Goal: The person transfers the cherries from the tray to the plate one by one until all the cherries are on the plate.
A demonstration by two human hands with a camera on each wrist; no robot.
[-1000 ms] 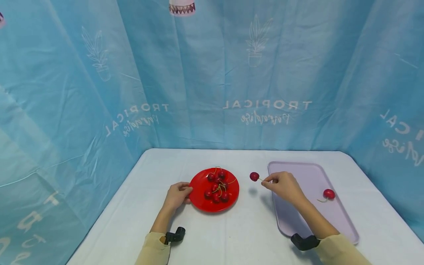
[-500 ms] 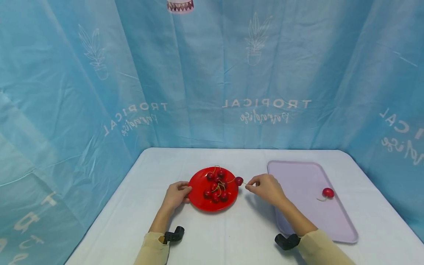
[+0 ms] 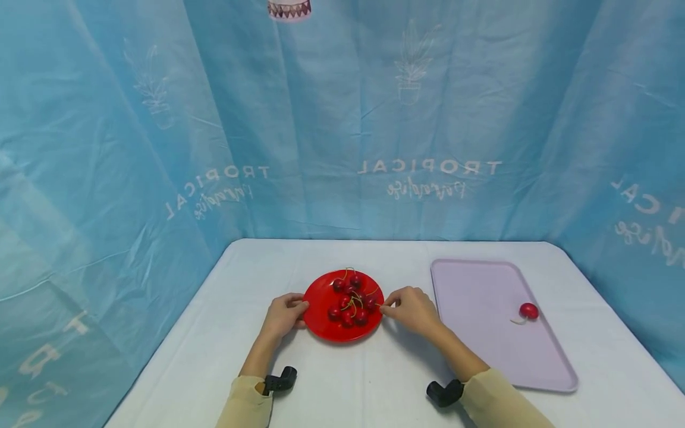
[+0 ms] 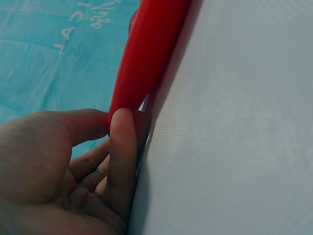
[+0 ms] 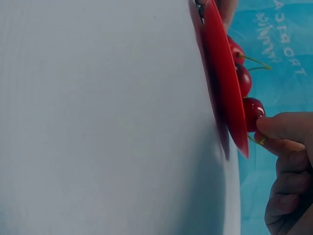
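A red plate (image 3: 326, 324) with several dark cherries (image 3: 350, 300) sits mid-table. My left hand (image 3: 302, 309) pinches the plate's left rim, thumb on top; in the left wrist view the fingers (image 4: 122, 132) close on the red plate's edge (image 4: 146, 54). At the right rim my right hand (image 3: 383, 309) pinches the stem of a cherry (image 3: 371, 302) that is over the plate. The right wrist view shows that cherry (image 5: 252, 111) just inside the plate's rim (image 5: 225, 98), with my fingertips (image 5: 283, 128) against it.
A lilac tray (image 3: 481, 285) lies to the right of the plate with one red cherry (image 3: 528, 310) on it. The table has a white cloth (image 3: 374, 380). Blue printed curtains close off the back and sides.
My right hand carried the cherry leftward from beside the tray to the plate's right rim. The left hand stayed on the plate's left rim.
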